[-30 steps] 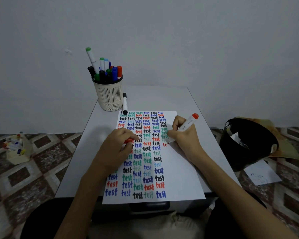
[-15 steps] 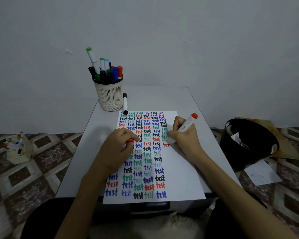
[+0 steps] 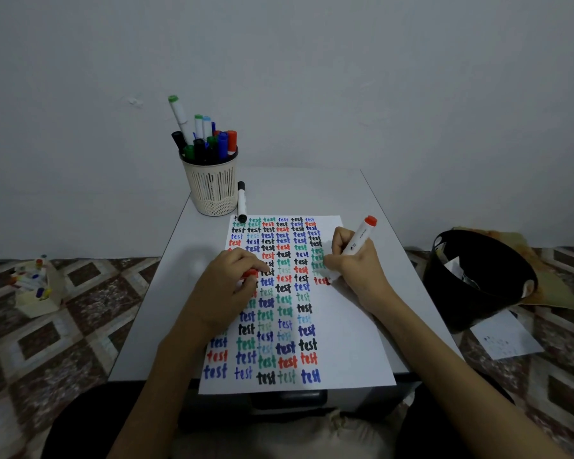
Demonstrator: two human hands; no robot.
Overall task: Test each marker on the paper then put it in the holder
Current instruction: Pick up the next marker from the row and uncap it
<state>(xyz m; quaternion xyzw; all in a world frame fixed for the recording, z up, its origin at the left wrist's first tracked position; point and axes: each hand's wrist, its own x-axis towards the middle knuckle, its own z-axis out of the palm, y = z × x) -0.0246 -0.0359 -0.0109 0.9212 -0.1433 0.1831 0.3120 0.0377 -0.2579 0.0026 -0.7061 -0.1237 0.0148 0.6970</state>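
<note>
A white paper (image 3: 348,342) covered with rows of coloured "test" words lies on the small grey table (image 3: 153,313). My right hand (image 3: 355,266) grips a white marker with a red end (image 3: 362,235), its tip down on the paper beside a fresh red word. My left hand (image 3: 226,286) rests on the paper, fingers curled around the red cap (image 3: 250,273). A cream mesh holder (image 3: 212,187) full of several markers stands at the table's back left. A black-capped marker (image 3: 242,202) lies beside it.
A black bin (image 3: 478,279) with paper scraps stands on the floor to the right, with a loose sheet (image 3: 507,336) next to it. A small box of markers (image 3: 35,286) sits on the patterned floor to the left. A plain wall is behind the table.
My right hand has shifted slightly to the right while writing, and the red word under the marker tip has grown longer. My left hand has stayed put.
</note>
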